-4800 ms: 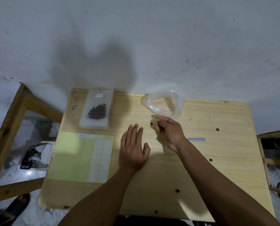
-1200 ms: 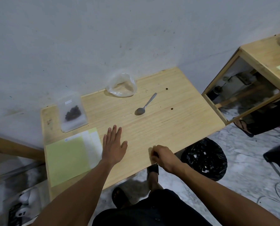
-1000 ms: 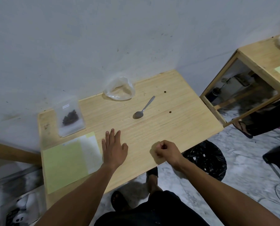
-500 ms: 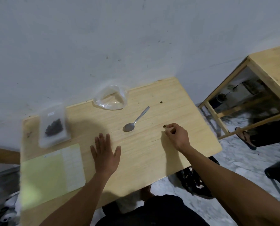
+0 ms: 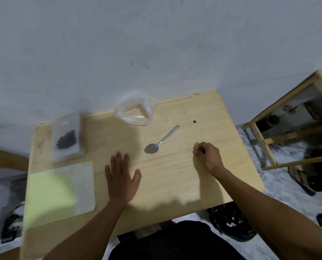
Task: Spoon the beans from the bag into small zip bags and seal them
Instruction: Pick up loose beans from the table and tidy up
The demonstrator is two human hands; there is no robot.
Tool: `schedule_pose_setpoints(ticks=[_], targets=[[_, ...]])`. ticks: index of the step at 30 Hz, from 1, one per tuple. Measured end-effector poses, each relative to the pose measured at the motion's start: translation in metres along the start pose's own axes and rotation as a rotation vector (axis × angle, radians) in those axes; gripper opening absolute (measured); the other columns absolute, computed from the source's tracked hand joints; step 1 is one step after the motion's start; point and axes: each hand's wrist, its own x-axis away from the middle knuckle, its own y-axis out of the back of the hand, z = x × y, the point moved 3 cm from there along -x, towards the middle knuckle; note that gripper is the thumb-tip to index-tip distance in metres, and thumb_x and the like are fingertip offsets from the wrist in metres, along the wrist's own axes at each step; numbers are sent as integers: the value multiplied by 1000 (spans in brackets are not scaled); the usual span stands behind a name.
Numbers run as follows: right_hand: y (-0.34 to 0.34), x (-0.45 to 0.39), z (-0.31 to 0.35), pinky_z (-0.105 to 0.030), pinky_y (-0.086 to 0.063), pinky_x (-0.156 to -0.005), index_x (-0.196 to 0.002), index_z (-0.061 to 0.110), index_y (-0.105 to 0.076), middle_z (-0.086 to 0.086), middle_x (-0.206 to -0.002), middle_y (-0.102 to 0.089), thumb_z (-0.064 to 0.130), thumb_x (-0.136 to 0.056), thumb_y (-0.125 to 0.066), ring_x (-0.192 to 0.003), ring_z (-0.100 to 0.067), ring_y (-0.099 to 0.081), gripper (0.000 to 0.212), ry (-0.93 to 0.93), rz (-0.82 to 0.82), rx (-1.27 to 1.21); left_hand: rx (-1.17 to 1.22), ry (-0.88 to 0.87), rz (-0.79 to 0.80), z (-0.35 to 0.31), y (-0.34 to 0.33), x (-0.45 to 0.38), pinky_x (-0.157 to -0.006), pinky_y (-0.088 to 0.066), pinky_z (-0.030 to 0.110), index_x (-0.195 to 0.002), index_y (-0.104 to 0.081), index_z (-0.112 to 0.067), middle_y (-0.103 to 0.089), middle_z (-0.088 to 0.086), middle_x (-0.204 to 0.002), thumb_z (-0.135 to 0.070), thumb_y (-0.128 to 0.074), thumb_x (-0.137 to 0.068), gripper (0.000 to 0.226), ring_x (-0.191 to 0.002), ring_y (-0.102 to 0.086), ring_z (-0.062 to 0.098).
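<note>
One desk (image 5: 203,181): pale wood, flat rectangular top with visible grain, set against a grey-white wall.

One spoon (image 5: 161,140): metal, slim handle angled toward the upper right, oval bowl at lower left, lying at the centre of the frame between the two hands and touching neither.

One clear bag (image 5: 134,111): thin crinkled plastic, open and slack, upper centre at the desk's back edge; no beans can be made out inside it.

One zip bag (image 5: 67,137): clear, flat, rectangular, holding a small dark cluster of beans (image 5: 66,140), upper left of the desk. Blurred.

One loose bean (image 5: 194,121): small, dark, round, on the desk up and to the right of the spoon handle.

One sheet (image 5: 59,192): flat, rounded corners, yellow-green on its left part and whitish on its right, lower left of the desk.

Left hand (image 5: 119,180): one, palm down on the desk below the spoon, fingers straight and slightly spread, holding nothing.

Right hand (image 5: 208,155): one, right of centre, fingers curled inward, thumb and forefinger pressed together at the tip as in a pinching grip; what it pinches is too small to tell.

One second wooden frame table (image 5: 287,117), far right. One dark bin (image 5: 231,222) on the floor beneath the desk's lower right edge.
</note>
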Motion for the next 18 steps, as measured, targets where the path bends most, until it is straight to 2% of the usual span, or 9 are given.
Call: schedule_pose_setpoints(ticks=[2, 5, 6, 8, 11, 15, 18], targets=[[4, -4, 4, -31, -48, -84, -86, 4, -64, -13, -95, -69, 3, -87, -61, -90, -25, -63, 4, -55, -36, -124, 4, 9, -2, 1, -1, 0, -118, -16, 55, -149, -37, -15, -27, 12, -159, -54, -35, -84, 76, -148, -20, 32], [12, -18, 15, -10, -45, -67, -83, 9, -60, 2, -83, -66, 6, -87, -62, -78, -13, -61, 6, -72, -105, -217, 15, 9, -1, 1, -2, -1, -119, -15, 55, -149, -35, -16, -24, 11, -160, -55, -35, -83, 76, -149, -17, 30], [16, -25, 19, -9, -43, -63, -83, 12, -60, 6, -81, -63, 6, -88, -62, -76, -13, -59, 7, -70, -130, -224, 16, 6, -5, 1, -2, -1, -118, -16, 56, -149, -35, -16, -25, 12, -159, -54, -36, -83, 76, -148, -18, 31], [20, -44, 23, -16, -42, -67, -88, 12, -60, 9, -80, -61, 8, -87, -62, -80, -15, -58, 4, -64, -158, -208, 21, 6, -11, 0, -1, -2, -117, -17, 56, -148, -37, -15, -27, 12, -159, -53, -38, -83, 76, -148, -20, 31], [23, -69, 28, -25, -41, -75, -92, 9, -59, 1, -88, -63, 7, -86, -60, -85, -18, -58, 6, -53, -171, -184, 20, 11, -11, 0, -1, -2, -117, -17, 56, -149, -35, -16, -26, 11, -159, -52, -40, -82, 76, -148, -20, 31], [23, -87, 39, -17, -43, -73, -98, 11, -61, 5, -93, -64, 2, -88, -55, -88, -15, -58, 14, 3, -141, -146, 0, 14, -3, 1, -2, -1, -118, -16, 55, -150, -33, -16, -25, 11, -160, -52, -40, -82, 77, -148, -20, 31], [22, -99, 40, -20, -45, -88, -110, 8, -69, -4, -107, -70, 3, -90, -52, -98, -18, -63, 27, 34, -131, -47, -17, 27, 11, 1, -3, -2, -118, -14, 54, -151, -30, -17, -21, 9, -161, -52, -39, -81, 78, -149, -16, 30]])
